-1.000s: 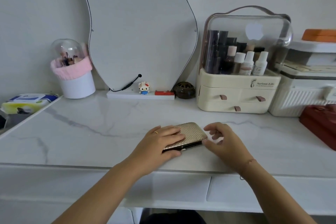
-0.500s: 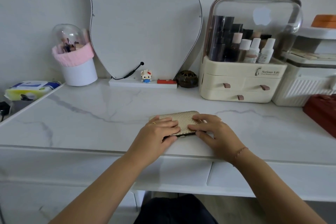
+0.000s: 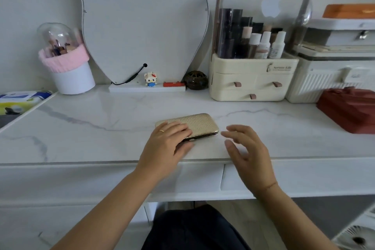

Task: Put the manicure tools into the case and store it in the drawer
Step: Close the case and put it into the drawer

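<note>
While the person sat at a white marble-patterned tabletop (image 3: 97, 132), a flat gold case with a dimpled, quilted-looking surface and rounded corners (image 3: 199, 123) lay closed on it, close to the front edge and roughly in the middle. The left hand (image 3: 167, 143) rested on the left part of the case, its fingers fairly straight and close together across the lid and its thumb along the near edge, with a thin ring on one finger. The right hand (image 3: 248, 148) was held just beside the case's right end, apart from it, with fingers spread and relaxed and nothing in them. Below the tabletop's front edge ran flat white drawer fronts (image 3: 203, 176), all closed. Against the wall behind stood a tall curvy frameless mirror (image 3: 142, 22), a white cylindrical brush holder with a pink knitted band and clear dome (image 3: 69, 67) to its left, and a cream cosmetics organiser with a clear lid and small drawers (image 3: 253, 79) to its right. A dark red box (image 3: 349, 109) sat at the far right of the tabletop
</note>
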Tool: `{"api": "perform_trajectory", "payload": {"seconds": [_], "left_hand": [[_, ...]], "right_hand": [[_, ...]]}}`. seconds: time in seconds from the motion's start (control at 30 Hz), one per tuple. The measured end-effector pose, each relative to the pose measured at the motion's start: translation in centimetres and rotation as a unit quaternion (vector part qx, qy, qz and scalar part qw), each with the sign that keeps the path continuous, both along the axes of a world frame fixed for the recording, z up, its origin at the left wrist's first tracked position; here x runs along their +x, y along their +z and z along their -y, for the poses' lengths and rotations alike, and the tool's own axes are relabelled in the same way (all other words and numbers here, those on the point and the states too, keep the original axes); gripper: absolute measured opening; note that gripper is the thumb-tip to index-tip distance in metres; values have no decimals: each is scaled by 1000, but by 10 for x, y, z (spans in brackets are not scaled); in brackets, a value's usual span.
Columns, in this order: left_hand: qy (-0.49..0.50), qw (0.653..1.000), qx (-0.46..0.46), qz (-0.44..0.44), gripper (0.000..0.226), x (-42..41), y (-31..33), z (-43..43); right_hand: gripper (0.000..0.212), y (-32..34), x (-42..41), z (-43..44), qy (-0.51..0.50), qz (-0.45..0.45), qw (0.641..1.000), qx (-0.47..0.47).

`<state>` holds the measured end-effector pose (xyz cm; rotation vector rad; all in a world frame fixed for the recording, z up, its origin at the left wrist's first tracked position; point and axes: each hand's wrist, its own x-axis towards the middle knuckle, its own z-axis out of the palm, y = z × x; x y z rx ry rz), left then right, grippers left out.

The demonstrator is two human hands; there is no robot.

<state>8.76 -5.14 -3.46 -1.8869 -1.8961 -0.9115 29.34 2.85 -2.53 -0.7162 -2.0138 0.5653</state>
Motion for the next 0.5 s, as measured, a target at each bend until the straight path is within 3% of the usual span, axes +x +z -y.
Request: {"api": "perform_trajectory", "payload": {"seconds": [0.1, 0.2, 0.27, 0.33, 0.5], "left_hand": [[-31, 996, 29, -75, 38, 27, -9, -5], [-70, 991, 6, -117, 38, 61, -18, -18], [-69, 990, -23, -125, 43, 80, -22, -24], [-50, 990, -55, -119, 48, 93, -24, -26], [-9, 990, -89, -109, 53, 105, -27, -23]], "right_hand": [[14, -33, 40, 31, -122, -158, 974, -104], [11, -74, 67, 22, -215, -296, 863, -348], [11, -87, 78, 8, -198, -347, 777, -486], [13, -90, 85, -5, -149, -397, 709, -564], [16, -87, 98, -16, -72, -460, 603, -648]]}}
